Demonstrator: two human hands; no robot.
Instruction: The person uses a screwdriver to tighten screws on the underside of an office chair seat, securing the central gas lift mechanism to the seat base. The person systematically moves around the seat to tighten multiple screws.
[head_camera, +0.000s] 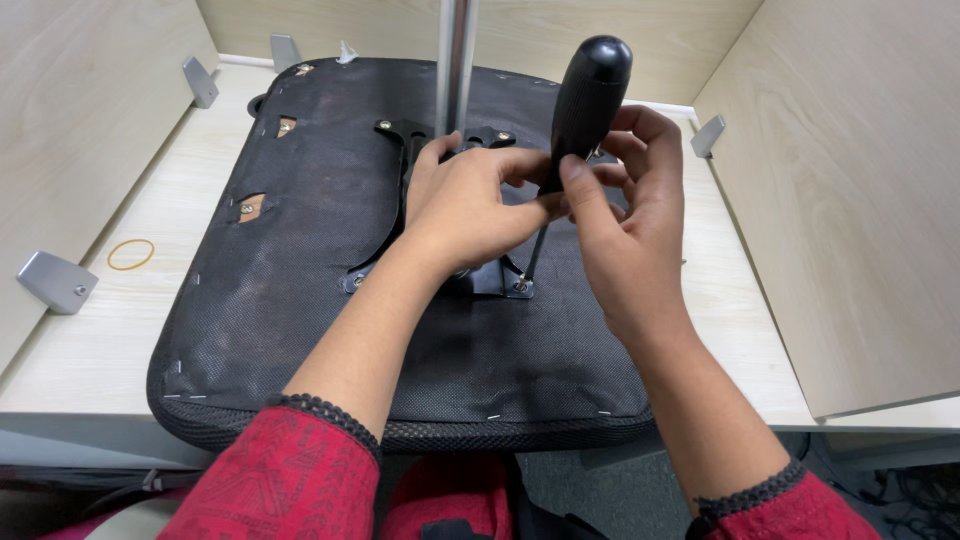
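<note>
Grip: the right hand (625, 215) is wrapped around the lower part of the black screwdriver (585, 100) handle, thumb pressed on the near side, fingers curled round the far side. Clamped firmly.
Left hand: the left hand (470, 205) sits right beside that grip, its fingertips meeting the right thumb at the base of the handle; fingers bunched together, pinching at the tool where handle meets shaft.
Screwdriver: upright, leaning slightly right at the top; its rounded cap stands above both hands, its thin shaft runs down below the grip.
Tip: just under the hands, the shaft ends at a screw (519, 287) on the corner of a black metal plate (400, 190).
Plate: spreads to the left of the grip and beneath the left hand, bolted flat on the seat cushion (290, 330).
Pole: a shiny metal pole (456, 60) rises just behind the left hand.
Cushion: upside down, black fabric, stapled at the edges, lying on the pale wooden table (110, 320).
Far left: a rubber band (131, 254) on the table, well away from the hands, with a grey bracket (57, 281) near it.
</note>
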